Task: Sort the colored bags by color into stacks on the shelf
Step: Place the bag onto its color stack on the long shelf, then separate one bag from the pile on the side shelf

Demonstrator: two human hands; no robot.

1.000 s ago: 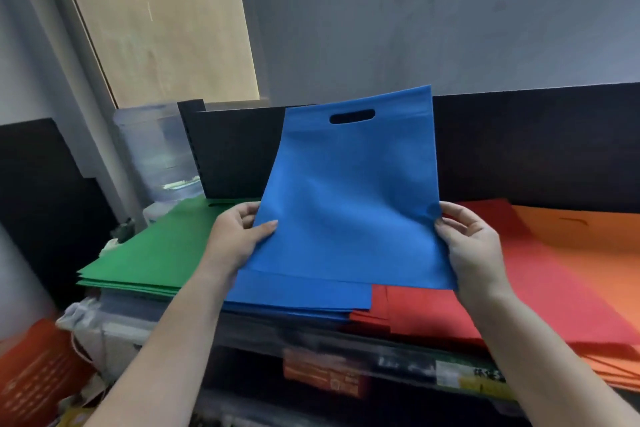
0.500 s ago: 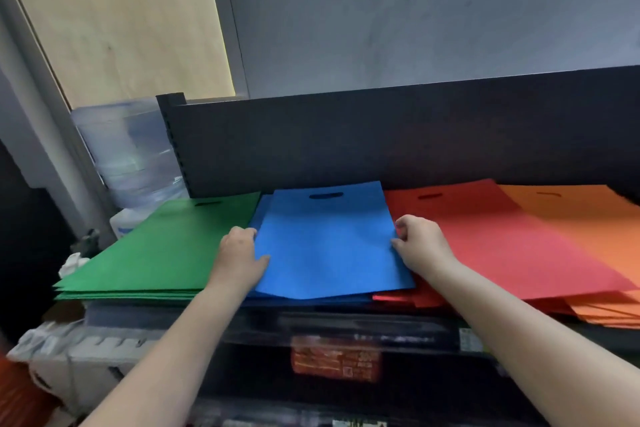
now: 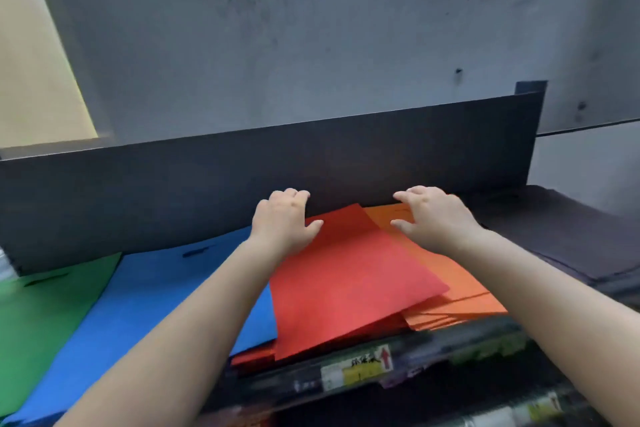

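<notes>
A dark shelf (image 3: 346,388) carries flat stacks of green bags (image 3: 41,315), blue bags (image 3: 145,298), red bags (image 3: 346,281), orange bags (image 3: 460,295) and dark bags (image 3: 571,239). Both hands, left hand (image 3: 282,222) and right hand (image 3: 434,217), hover empty with fingers spread, either side of the top red bag. It looks light, thin and floppy, best lifted by both side edges.

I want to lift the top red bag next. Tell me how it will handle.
Probably floppy: the top red bag is a thin flat sheet that lies skewed, its right edge over the orange stack. Likely light for its size, since it is a single layer. It may slide when pushed, being loose on the red stack; lifting by two edges seems safer.
</notes>
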